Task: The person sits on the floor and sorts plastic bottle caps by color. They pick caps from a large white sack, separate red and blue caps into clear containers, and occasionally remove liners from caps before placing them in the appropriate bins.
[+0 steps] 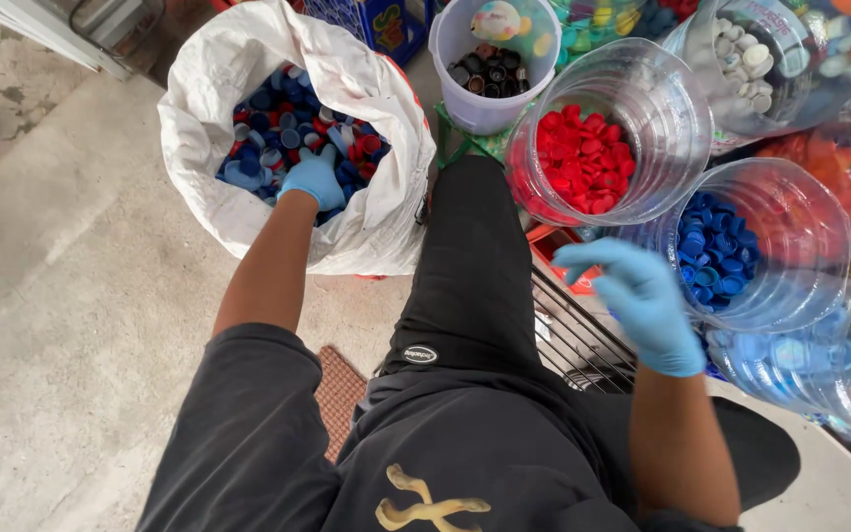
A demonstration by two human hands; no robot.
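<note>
Hands gloved in blue: left hand (313, 177) digs, fingers curled, into mixed caps (283, 128) in the white sack (366, 212) at 11 o'clock; right hand (637, 300) hovers open, empty, by the blue-cap jar (790, 246) at 3 o'clock. Caps look light, stiff, slippery; pinch them by the rim.

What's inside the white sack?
The white sack holds loose bottle caps, mostly blue with some red and white. The left hand, gloved blue, is pressed in among them. Deeper layers and the sack's bottom are covered.
</note>
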